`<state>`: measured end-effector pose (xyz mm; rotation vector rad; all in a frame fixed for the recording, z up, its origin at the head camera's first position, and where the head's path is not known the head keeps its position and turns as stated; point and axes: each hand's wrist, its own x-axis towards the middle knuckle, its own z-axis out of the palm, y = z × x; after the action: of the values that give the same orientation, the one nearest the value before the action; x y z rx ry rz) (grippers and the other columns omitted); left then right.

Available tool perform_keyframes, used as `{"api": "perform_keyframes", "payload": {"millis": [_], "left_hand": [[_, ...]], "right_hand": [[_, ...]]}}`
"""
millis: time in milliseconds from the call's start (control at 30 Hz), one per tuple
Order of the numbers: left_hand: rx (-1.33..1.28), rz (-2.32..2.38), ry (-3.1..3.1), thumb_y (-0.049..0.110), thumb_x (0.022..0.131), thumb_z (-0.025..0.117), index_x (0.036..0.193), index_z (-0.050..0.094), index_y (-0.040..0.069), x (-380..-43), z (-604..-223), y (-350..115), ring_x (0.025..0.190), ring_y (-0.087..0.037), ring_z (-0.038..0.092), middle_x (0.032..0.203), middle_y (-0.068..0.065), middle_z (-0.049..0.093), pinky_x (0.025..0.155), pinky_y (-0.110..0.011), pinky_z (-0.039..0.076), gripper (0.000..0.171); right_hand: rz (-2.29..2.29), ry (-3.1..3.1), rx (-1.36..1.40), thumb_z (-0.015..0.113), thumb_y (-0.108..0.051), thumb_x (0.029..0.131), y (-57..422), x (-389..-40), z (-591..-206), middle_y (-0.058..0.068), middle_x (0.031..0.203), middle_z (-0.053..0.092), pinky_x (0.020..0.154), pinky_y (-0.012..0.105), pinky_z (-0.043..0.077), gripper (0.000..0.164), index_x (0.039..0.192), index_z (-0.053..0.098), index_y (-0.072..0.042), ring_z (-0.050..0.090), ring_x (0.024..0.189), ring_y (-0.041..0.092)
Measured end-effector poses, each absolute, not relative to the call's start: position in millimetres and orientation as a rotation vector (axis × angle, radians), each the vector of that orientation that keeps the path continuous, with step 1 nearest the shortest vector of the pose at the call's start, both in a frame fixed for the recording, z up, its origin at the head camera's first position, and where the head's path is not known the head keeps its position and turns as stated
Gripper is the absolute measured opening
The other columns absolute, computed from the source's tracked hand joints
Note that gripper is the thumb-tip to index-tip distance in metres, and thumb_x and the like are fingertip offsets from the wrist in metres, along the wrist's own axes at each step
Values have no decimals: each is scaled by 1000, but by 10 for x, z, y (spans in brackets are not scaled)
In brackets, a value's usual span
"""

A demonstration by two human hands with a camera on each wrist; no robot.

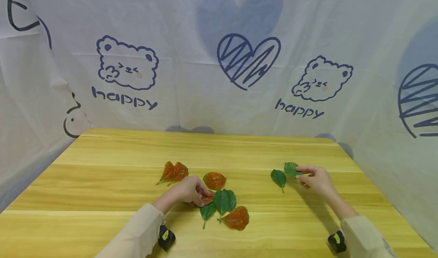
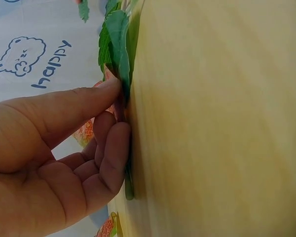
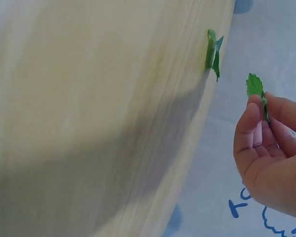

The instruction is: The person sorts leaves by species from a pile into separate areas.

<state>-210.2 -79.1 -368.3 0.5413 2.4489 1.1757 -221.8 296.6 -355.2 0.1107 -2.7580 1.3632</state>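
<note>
My left hand point(image 1: 191, 190) pinches a red leaf point(image 1: 207, 198) between thumb and fingers at the pile in the middle of the table. Touching or overlapping it are green leaves point(image 1: 224, 201), with one red leaf point(image 1: 236, 218) at the pile's front and another red leaf point(image 1: 215, 181) just behind. Over on the right, my right hand point(image 1: 316, 179) pinches a green leaf point(image 1: 291, 169); in the right wrist view that leaf point(image 3: 255, 85) is raised off the tabletop. A second green leaf point(image 1: 278, 178) lies on the table close by to its left.
Two red leaves point(image 1: 175, 172) lie side by side, behind and left of the left hand. The wood-grain table point(image 1: 102, 151) ends at a white cloth point(image 1: 191, 98) printed with bears and hearts. Each wrist wears a small black device point(image 1: 166, 238).
</note>
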Motion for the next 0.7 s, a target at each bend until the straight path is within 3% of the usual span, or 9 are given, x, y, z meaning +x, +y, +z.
{"api": "perform_keyframes", "payload": {"millis": [200, 467, 700], "left_hand": [[536, 1179, 2444, -12, 69, 69, 91, 69, -2, -2109, -3683, -792, 44, -8, 42, 53, -2, 51, 46, -26, 48, 24], [516, 1175, 2449, -12, 69, 69, 90, 70, -1, -2116, -3694, -787, 44, -8, 41, 52, -2, 51, 46, -26, 47, 25], [520, 1170, 2451, -12, 69, 69, 90, 70, -1, -2115, -3690, -787, 45, -9, 41, 52, -2, 51, 45, -26, 47, 24]], "right_hand": [[1347, -2798, 5, 60, 1, 82, 3016, -2273, -3573, 12, 80, 63, 58, 33, 52, 33, 110, 53, 15, 59, 65, 18], [1348, -2834, -84, 59, 4, 81, 3021, -2323, -3614, 15, 85, 60, 53, 29, 50, 31, 109, 53, 15, 56, 61, 15], [1388, -2858, -116, 58, 6, 81, 3017, -2360, -3651, 7, 73, 56, 47, 25, 43, 31, 109, 51, 18, 50, 54, 13]]}}
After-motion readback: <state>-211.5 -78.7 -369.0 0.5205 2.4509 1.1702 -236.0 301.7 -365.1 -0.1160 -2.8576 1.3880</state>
